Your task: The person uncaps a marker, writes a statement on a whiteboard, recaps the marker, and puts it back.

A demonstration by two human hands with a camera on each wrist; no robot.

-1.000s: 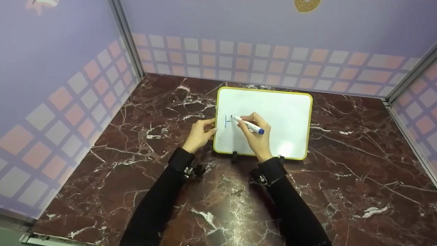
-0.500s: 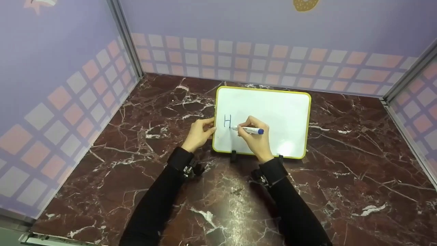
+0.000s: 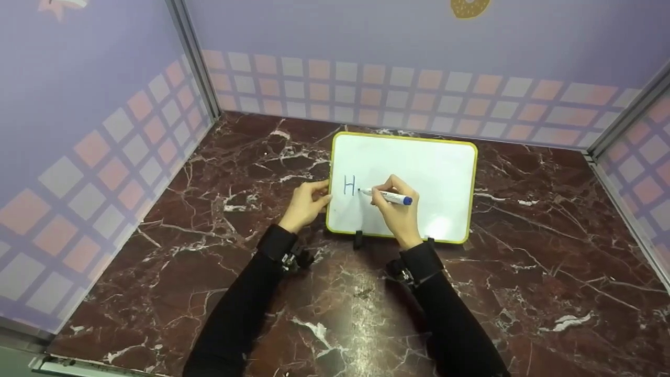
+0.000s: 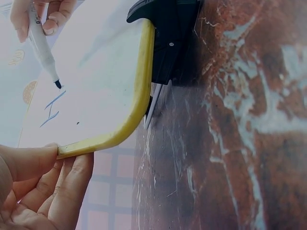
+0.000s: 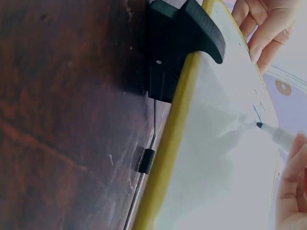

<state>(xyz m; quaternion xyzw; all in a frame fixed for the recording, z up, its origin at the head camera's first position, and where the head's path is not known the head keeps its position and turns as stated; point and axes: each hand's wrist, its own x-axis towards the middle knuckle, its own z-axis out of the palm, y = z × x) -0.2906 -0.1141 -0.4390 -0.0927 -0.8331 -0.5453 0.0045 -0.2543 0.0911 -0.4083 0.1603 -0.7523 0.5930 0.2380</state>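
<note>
A whiteboard (image 3: 439, 178) with a yellow rim leans on a black stand (image 4: 165, 43) on the table. Its left part bears a blue letter H (image 3: 349, 185). My left hand (image 3: 305, 206) pinches the board's left edge, thumb on the front and fingers behind, as the left wrist view shows. My right hand (image 3: 399, 209) grips a white marker (image 3: 387, 196) with a blue end. The marker's dark tip (image 5: 259, 124) is just right of the H, at or very near the board; whether it touches I cannot tell.
The dark red marbled table (image 3: 523, 293) spreads around the board. Behind it rises a lilac wall (image 3: 398, 31) with a checked band, and side panels stand left and right. A thin metal rod (image 5: 134, 196) of the stand runs behind the board.
The right hand has drawn the H's right upright downward, then shifted slightly right and up with the marker. The left hand keeps its hold on the edge.
</note>
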